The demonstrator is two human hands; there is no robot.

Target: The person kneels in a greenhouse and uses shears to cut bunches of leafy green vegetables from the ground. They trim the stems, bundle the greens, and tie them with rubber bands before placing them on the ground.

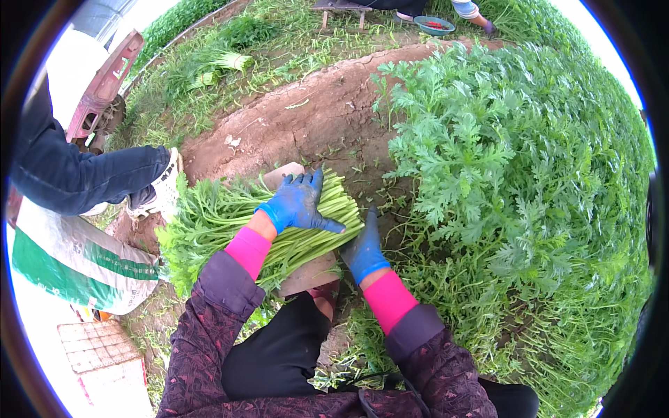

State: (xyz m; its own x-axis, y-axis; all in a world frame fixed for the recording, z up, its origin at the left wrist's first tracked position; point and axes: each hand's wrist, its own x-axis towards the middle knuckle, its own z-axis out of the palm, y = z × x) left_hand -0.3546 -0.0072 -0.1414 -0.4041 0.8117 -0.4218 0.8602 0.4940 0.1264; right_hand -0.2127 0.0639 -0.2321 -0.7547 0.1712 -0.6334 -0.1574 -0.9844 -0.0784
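A thick loose bunch of leafy greens, probably garland chrysanthemum (292, 222), lies on a pale flat board (309, 274) in front of my knees. Its cut stem ends point right and its leaves left. My left hand (300, 204), in a soiled blue glove, rests across the top of the stems with thumb and fingers apart. At the stem ends is my right hand (366, 248), gloved alike, its palm side against the cut ends and its fingers extended. Part of that palm is hidden by the stems.
Dense standing greens (470, 146) fill the right side. Another person's leg (94, 170) is close at left, above a white-and-green woven sack (89, 266). A wire-grid crate (99, 345) stands lower left. Tied bunches (230, 61) lie beyond a soil ridge (303, 109); a basin (434, 26) sits near another worker.
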